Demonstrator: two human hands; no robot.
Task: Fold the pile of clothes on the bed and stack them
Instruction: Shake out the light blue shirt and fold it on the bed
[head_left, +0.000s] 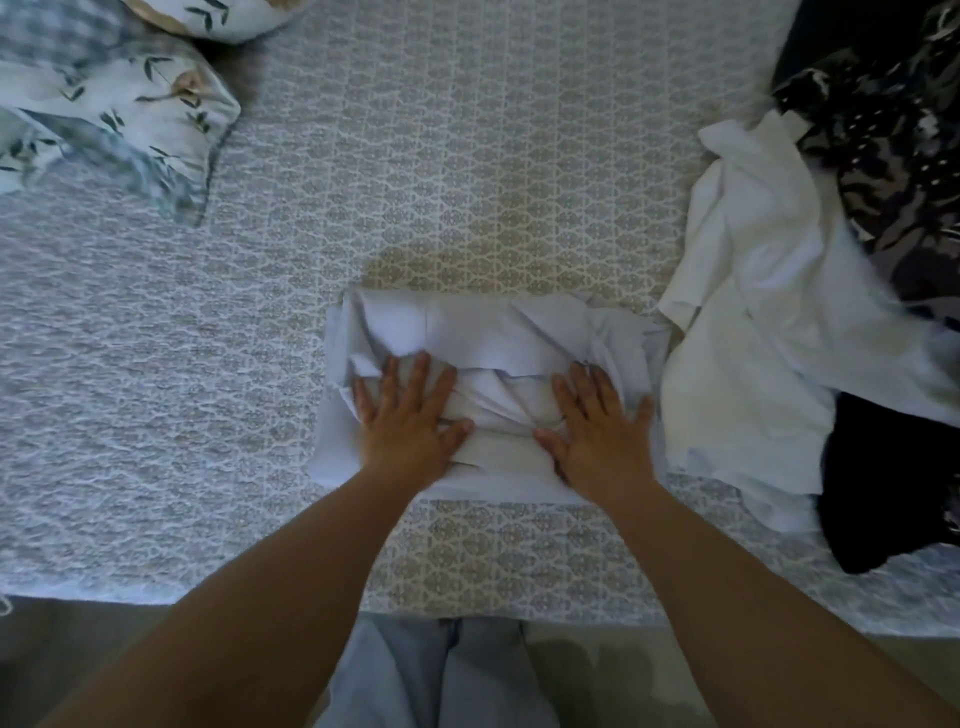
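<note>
Here both arms reach forward, palms down. The left hand (410, 415) and right hand (597, 421) lie flat, each grip spread, fingers straight, pressing the folded white garment (493, 338) on the bed (493, 156). Just right of it lies the unfolded pile of clothes (810, 291); pillows (104, 104) sit far left.

Bare bedspread (467, 156) lies open ahead and left; unfolded clothes (779, 322) crowd the right, pillows (104, 119) far left.
</note>
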